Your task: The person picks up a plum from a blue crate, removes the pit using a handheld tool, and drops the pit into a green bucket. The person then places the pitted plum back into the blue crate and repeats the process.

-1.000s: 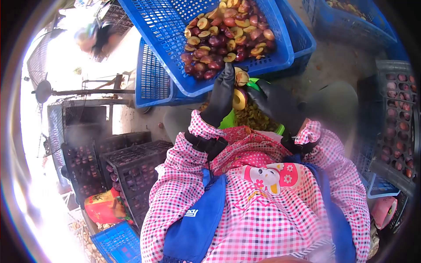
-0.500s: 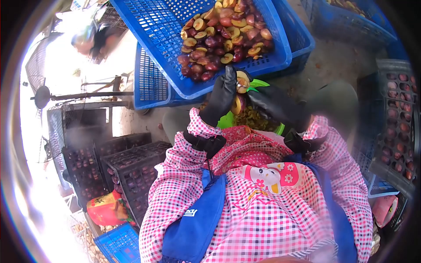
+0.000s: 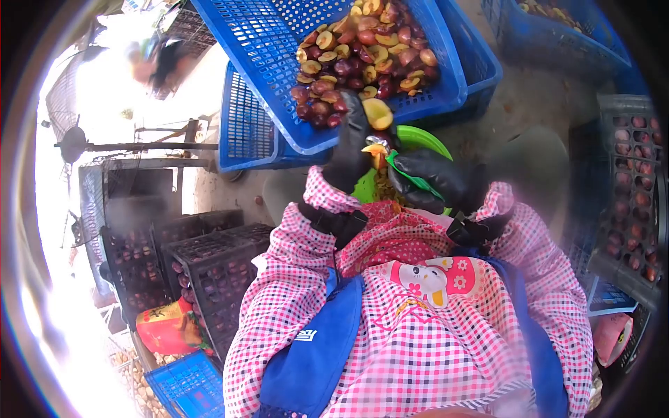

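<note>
Above the green basin (image 3: 428, 138), perhaps to catch scraps, the left hand (image 3: 350, 143) pinches a cut fruit half (image 3: 378, 113) while the right hand (image 3: 440, 169), close by, clasps a green-handled tool (image 3: 412, 179), the blue crate (image 3: 244, 50) just beyond.

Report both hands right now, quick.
Left hand: closed, holding a cut fruit half.
Right hand: closed around a green-handled tool.

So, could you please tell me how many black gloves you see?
2: one on the left hand, holding a cut plum half; one on the right hand, around a green tool handle. Any on the blurred background person are unclear.
</note>
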Tool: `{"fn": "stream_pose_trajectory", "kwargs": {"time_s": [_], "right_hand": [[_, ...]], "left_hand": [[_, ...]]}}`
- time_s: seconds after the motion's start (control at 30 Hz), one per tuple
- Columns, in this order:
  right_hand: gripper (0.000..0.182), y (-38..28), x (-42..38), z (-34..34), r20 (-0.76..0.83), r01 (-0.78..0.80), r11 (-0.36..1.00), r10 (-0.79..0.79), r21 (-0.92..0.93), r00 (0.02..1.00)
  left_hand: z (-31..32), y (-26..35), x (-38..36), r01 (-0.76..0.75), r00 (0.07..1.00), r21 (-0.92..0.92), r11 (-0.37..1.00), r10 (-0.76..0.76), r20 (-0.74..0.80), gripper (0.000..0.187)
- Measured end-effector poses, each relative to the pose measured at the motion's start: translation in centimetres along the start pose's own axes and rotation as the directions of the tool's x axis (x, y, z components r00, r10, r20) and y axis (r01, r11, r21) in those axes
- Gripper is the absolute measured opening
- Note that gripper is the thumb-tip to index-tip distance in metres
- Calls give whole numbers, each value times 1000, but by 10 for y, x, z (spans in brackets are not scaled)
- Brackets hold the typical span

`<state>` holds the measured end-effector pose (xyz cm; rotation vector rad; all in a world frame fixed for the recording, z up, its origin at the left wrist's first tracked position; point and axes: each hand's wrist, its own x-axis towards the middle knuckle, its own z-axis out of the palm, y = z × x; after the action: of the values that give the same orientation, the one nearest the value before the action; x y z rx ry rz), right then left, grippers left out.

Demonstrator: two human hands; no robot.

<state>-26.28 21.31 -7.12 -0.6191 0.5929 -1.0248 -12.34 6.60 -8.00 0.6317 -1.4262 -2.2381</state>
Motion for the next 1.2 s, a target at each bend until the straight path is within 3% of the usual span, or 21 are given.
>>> {"fn": "stream_pose_trajectory", "kwargs": {"time_s": [0.07, 0.13, 0.17, 0.2, 0.23, 0.27, 0.3, 0.33, 0.4, 0.47, 0.53, 0.67, 0.73, 0.77, 0.83, 0.93, 0.97, 1.0, 1.03, 1.07, 1.2], "right_hand": [[36, 8, 3, -17, 88, -1, 1000, 0, 3, 996], [42, 7, 3, -18, -99, -62, 883, 18, -466, 995], [42, 10, 4, -18, -106, -60, 884, 11, -464, 994], [46, 17, 7, -18, -46, 26, 700, -83, -714, 995], [50, 21, 10, -16, 39, 103, 443, -153, -890, 988], [50, 19, 11, -13, 32, 100, 448, -156, -889, 987], [54, 15, 11, -8, 36, 109, 504, -152, -857, 988], [57, 11, 10, -7, 43, 117, 555, -144, -823, 989], [56, 10, 8, -7, 29, 90, 586, -112, -805, 993], [56, 3, 6, -8, 4, 59, 604, -91, -795, 996], [50, -2, 1, -7, -111, 96, 655, -267, -749, 957], [45, -1, 2, -12, -128, 268, 679, -473, -683, 872], [42, -9, -4, -11, -205, 215, 773, -406, -597, 891], [42, -10, -3, -11, -202, 217, 771, -407, -598, 891], [40, -10, 2, -14, -425, 28, 704, -460, -710, 780], [38, -6, 11, -26, -555, -36, 746, -463, -665, 691], [38, -7, 10, -27, -551, -28, 745, -467, -666, 692], [37, -7, 9, -26, -551, -46, 732, -468, -680, 690], [36, -8, 9, -26, -549, -64, 716, -470, -695, 691], [36, -6, 12, -28, -539, -58, 712, -473, -700, 697], [35, 5, 16, -28, -461, -19, 636, -538, -771, 706]], "left_hand": [[-31, 16, 2, -8, 889, 375, 927, 178, -422, 65], [-76, 72, -16, -17, 742, 630, 777, 432, -513, 63], [-118, 96, -19, -197, 623, 585, 787, 561, -545, 51], [-59, 144, -31, 447, 557, 848, 284, 654, -513, 53], [-89, 172, -26, 574, 748, 791, -213, 530, -400, 54], [-111, 162, -28, 626, 606, 652, -427, 793, -62, 49], [-102, 165, -16, 440, 691, 784, -439, 723, 17, 45], [-90, 162, 3, 236, 748, 878, -417, 654, 109, 43], [-65, 122, 51, 163, 891, 987, 0, 428, -147, 40], [-45, 86, 99, 43, 999, 995, 94, -35, -39, 46], [-68, 32, 138, -456, 889, 866, -204, -62, 454, 41], [-41, 5, 166, -351, 858, 919, -178, -454, 240, 40], [-52, 17, 156, -744, 633, 665, -60, -380, 675, 45], [-52, 15, 154, -744, 634, 665, -63, -379, 674, 45], [-53, 10, 146, -209, 924, 975, 68, -312, 220, 52], [-45, 35, 112, -172, 971, 941, 291, -110, 211, 54], [-60, 29, 111, -521, 852, 851, 71, 112, 512, 49], [-50, 36, 97, -514, 855, 855, 66, 113, 505, 49], [-27, 45, 74, -174, 983, 840, 514, 37, 181, 48], [-7, 51, 53, 199, 980, 549, 812, -174, -96, 47], [10, 27, 16, 230, 971, 67, 971, -224, -87, 39]]}}
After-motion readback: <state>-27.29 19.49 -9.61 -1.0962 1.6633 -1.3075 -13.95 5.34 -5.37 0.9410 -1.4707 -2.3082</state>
